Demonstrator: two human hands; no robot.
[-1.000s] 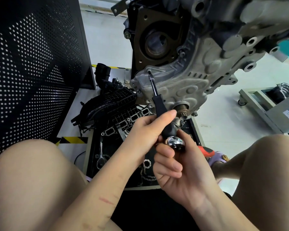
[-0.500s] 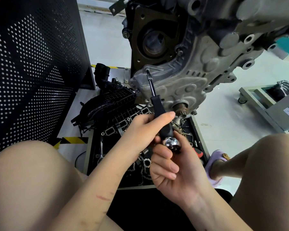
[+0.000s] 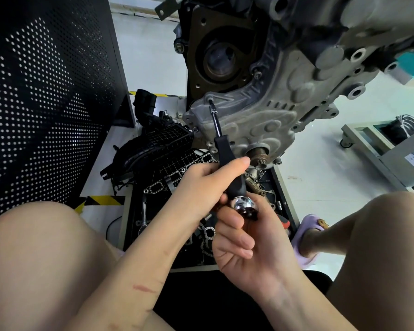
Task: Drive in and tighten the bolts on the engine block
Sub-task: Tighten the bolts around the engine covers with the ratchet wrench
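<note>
The grey engine block (image 3: 280,96) hangs above and ahead of me. A black-handled driver (image 3: 221,149) with a chrome end cap slants up from my hands, its tip seated on a bolt (image 3: 210,100) at the lower left corner of the engine cover. My left hand (image 3: 208,180) grips the black handle, thumb lying along it. My right hand (image 3: 244,240) pinches the chrome cap between thumb and forefinger, the other fingers loosely curled below it.
A tray (image 3: 127,223) of black engine parts, gaskets and wrenches lies on the floor under the block. A perforated black panel (image 3: 46,96) stands at the left. A grey wheeled cart (image 3: 378,144) is at the right. My bare knees frame the bottom.
The driver stays on the same bolt. My hands have shifted slightly on the handle and cap; the view has tilted a little.
</note>
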